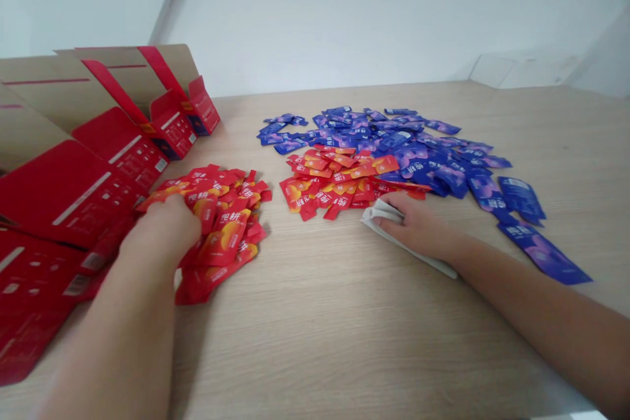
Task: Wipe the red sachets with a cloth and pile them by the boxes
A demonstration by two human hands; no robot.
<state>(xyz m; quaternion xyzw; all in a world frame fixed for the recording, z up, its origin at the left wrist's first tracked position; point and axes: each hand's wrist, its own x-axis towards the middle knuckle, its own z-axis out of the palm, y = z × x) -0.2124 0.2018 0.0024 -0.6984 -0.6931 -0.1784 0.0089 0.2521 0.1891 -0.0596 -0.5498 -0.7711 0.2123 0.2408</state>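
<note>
One red heap [224,233] at left, left hand [170,226] at it, finger state unclear, right hand [416,222], fingers clamped on folded white item [378,213].

Wooden tabletop [305,341] (pale) — white wall [369,20] behind.

Blurred white Chinese characters [230,216] on red sachets [224,246] and blue sachets [418,167]; barcodes [77,285] on red boxes [69,193]

Open red cartons [118,151] beside heaped sachets [226,236] suggest a packing workspace.
</note>
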